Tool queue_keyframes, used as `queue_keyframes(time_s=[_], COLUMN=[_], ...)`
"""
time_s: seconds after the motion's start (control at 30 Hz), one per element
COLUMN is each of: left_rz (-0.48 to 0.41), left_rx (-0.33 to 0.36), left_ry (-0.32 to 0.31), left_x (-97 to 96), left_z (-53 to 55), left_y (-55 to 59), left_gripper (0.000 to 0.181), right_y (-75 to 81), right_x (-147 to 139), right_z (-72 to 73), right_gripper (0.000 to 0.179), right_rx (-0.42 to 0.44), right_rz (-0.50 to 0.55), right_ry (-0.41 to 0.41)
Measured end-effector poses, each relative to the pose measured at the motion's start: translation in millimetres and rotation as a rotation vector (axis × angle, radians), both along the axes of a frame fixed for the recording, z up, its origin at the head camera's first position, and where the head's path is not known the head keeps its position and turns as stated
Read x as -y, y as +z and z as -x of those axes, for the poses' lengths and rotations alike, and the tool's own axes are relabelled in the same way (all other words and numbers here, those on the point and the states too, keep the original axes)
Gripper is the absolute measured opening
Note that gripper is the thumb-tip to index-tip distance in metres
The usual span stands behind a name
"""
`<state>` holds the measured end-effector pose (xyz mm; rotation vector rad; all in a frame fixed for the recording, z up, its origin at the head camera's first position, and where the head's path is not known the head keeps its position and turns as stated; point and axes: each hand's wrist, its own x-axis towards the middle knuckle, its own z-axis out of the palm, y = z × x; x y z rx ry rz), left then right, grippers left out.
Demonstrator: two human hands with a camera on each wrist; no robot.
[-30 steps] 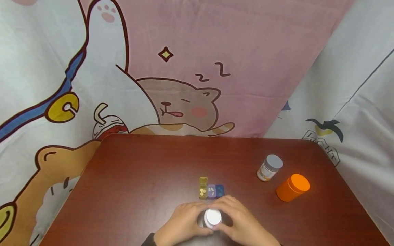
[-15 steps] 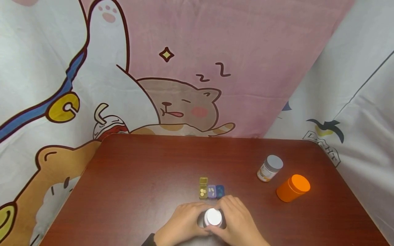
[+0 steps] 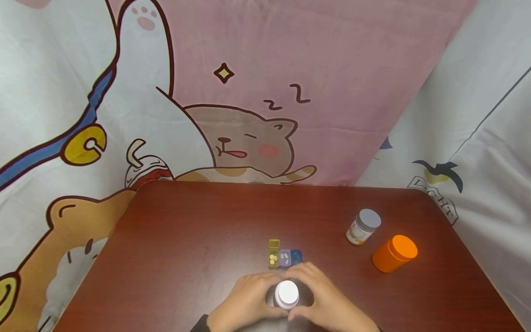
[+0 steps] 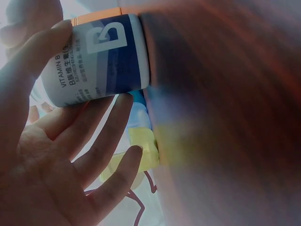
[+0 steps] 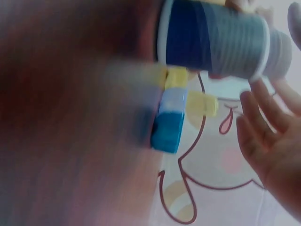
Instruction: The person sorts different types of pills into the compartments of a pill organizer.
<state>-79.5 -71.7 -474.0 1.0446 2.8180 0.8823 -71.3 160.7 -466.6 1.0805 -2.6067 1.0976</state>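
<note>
A white-capped vitamin bottle (image 3: 286,295) with a blue and grey label stands on the table between both hands. My left hand (image 3: 246,297) grips its body, thumb on one side and fingers on the other. Around the white cap, my right hand (image 3: 327,299) is spread in a loose curve, and its thumb stands apart from the cap in the right wrist view. Just beyond the hands lies a small pill box (image 3: 285,258) with yellow, purple and blue compartments. The yellow lid (image 3: 274,244) is raised, with round tablets (image 3: 273,259) inside; the purple compartment shows white pills.
On the right of the brown table (image 3: 186,240) stand a white jar with a grey lid (image 3: 363,226) and an orange bottle (image 3: 394,253). A cartoon-printed cloth (image 3: 332,69) hangs behind the table and along its sides.
My right hand turned in around the cap half a second ago, then swung back and spread away from it. The left hand and bottle have stayed in place.
</note>
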Motion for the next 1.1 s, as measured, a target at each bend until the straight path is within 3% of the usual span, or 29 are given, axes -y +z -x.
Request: queue_keyframes(time_s=[0.17,0.33,0.53,0.83,1.1], left_rz=[0.017,0.019,0.021,0.015,0.018], left_rx=[0.011,0.018,0.033,0.012,0.026], left_ry=[0.004,0.001,-0.001,0.005,0.008], left_x=[-0.3,-1.0,-1.5,-1.3,1.0], left_z=[0.8,1.9,2.4,1.7,-1.0], left_y=[2.6,3.1,3.1,2.8,3.5], left_gripper=[0.057,0.059,0.059,0.064,0.062], right_y=[-1.7,-4.8,-6.5,-4.8,2.7], right_x=[-8,-10,-12,-7,1], right_z=[7.8,11.6,14.4,11.2,-1.4], right_gripper=[0.059,0.05,0.046,0.047,0.045], right_rx=[0.0,0.056,0.02,-0.04,-0.066], right_rz=[0.082,0.157,0.195,0.189,0.069], right_ry=[0.073,0.139,0.212,0.136,0.0])
